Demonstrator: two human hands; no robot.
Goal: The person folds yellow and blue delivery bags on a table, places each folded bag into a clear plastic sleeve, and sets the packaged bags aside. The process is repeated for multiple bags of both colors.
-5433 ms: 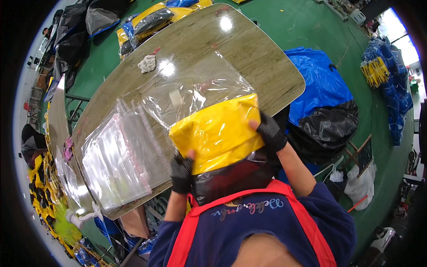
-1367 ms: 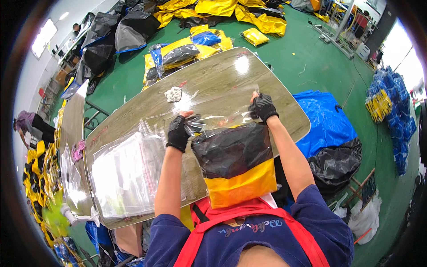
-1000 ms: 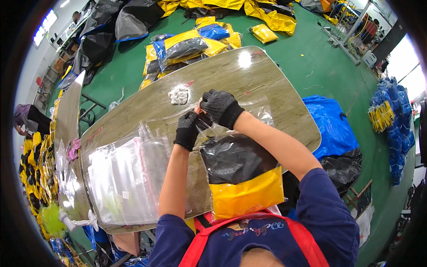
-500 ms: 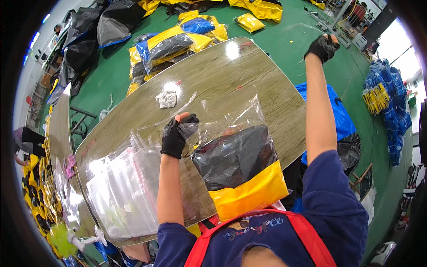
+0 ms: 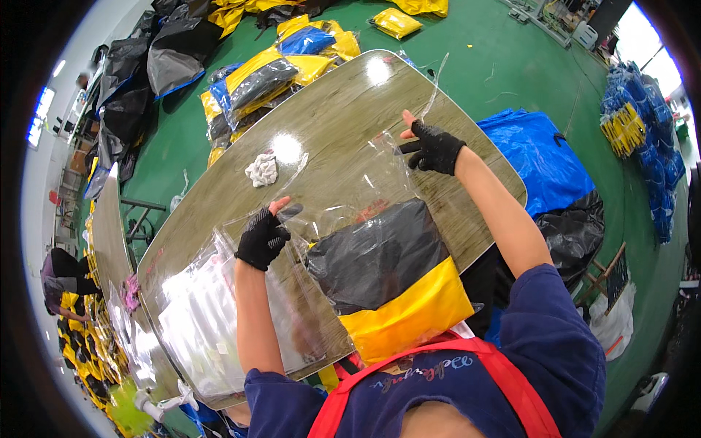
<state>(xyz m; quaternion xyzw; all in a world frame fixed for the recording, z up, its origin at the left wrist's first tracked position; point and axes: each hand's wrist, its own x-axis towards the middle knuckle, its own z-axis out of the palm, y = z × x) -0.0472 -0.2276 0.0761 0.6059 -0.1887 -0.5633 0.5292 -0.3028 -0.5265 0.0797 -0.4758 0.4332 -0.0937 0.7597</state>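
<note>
Before me a clear plastic bag [image 5: 388,164] holds a folded black and yellow bundle [image 5: 380,255]. It lies at the near edge of a wood-patterned table [image 5: 350,102], against my body. Both hands wear black gloves with some bare fingertips. My right hand [image 5: 437,148] is open, fingers apart, over the bag's far end. Just beyond its fingertips is a thin clear strip [image 5: 437,87], apart from them as far as I can see. My left hand [image 5: 263,239] hovers left of the bag's upper corner with fingers loosely apart, holding nothing visible. A stack of clear bags [image 5: 208,321] lies beside my left forearm.
A crumpled white wad [image 5: 262,170] sits on the table. Packed yellow, black and blue bundles [image 5: 285,69] are heaped on the floor beyond. Blue sheeting [image 5: 537,160] lies to the right, near a blue and yellow stack [image 5: 635,139]. Another person [image 5: 62,274] bends at far left.
My right hand has come back from far right, beyond the table, to above the bag, and its closed fingers have opened. My left hand has shifted slightly left and down.
</note>
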